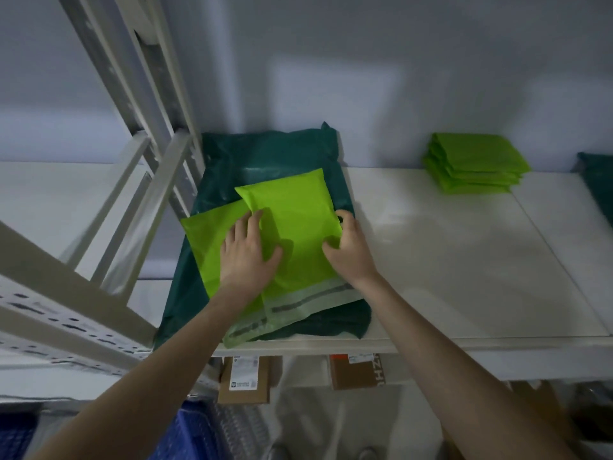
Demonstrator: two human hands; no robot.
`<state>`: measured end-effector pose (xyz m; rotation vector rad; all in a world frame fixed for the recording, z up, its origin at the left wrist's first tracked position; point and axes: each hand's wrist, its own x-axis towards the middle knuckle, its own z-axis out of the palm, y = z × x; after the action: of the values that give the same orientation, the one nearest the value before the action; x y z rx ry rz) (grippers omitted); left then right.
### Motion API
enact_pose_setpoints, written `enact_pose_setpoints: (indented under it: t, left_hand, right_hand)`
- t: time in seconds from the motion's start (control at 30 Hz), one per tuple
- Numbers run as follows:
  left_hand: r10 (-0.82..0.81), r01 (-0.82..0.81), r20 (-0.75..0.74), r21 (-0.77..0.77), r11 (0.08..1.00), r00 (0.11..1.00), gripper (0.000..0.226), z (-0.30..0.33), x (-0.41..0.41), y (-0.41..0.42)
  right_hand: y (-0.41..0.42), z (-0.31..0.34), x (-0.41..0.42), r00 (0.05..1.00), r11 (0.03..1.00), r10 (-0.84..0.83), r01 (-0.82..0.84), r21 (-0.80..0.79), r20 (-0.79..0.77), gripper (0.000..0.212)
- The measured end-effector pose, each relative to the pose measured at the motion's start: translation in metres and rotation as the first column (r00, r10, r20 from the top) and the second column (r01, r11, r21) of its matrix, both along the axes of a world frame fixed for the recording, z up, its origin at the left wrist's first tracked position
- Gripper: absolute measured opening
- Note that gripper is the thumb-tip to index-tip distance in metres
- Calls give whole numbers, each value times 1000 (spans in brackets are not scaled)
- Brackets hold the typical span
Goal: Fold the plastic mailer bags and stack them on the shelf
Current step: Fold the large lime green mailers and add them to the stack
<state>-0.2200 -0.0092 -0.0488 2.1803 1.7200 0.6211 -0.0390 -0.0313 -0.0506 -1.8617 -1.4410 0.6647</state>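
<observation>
White shelf (431, 260) boards run left to right against a pale grey wall, with a slotted metal upright (146, 104) and its braces crossing the left side of the view. On the shelf lies a large dark green mailer bag (265, 154), spread flat, and on top of it two lime green mailer bags overlap — the lower lime bag (205, 240) to the left, the upper lime bag (298, 207) angled across it, its pale adhesive strip toward the shelf's front edge. The left hand (248, 250) presses flat on the bags where they overlap, fingers spread and fairly straight. The right hand (348, 247) has its grip on the right edge of the upper lime bag, fingers curled over that edge and thumb on top; how much plastic it pinches is hard to tell. Well apart to the right, near the wall, sits a stack of folded lime bags (474, 164), edges roughly aligned — and at the far right edge another dark green bag (597, 184) shows in part. Below the shelf, cardboard boxes (245, 380) with labels and a blue crate (195, 429) are visible.
</observation>
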Motion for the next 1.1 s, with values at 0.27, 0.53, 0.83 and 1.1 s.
enact_pose_setpoints:
  t: [0.27,0.53,0.83,1.1]
  left_hand:
    - [-152,142,254,57,988,955,61,23,47,0]
    - [-309,303,292,66,951,905,56,27,127,-4]
    - [-503,523,252,-14,852,827,52,10,221,-23]
    - [-589,590,60,-172,789,806,63,-16,272,-39]
  right_hand:
    - [-15,19,39,983,972,-184,181,152,7,51]
    - [-56,34,115,945,946,-307,290,144,110,47]
    - [-106,28,201,903,922,-382,387,13,195,46]
    - [-135,7,256,901,926,-342,372,-69,267,48]
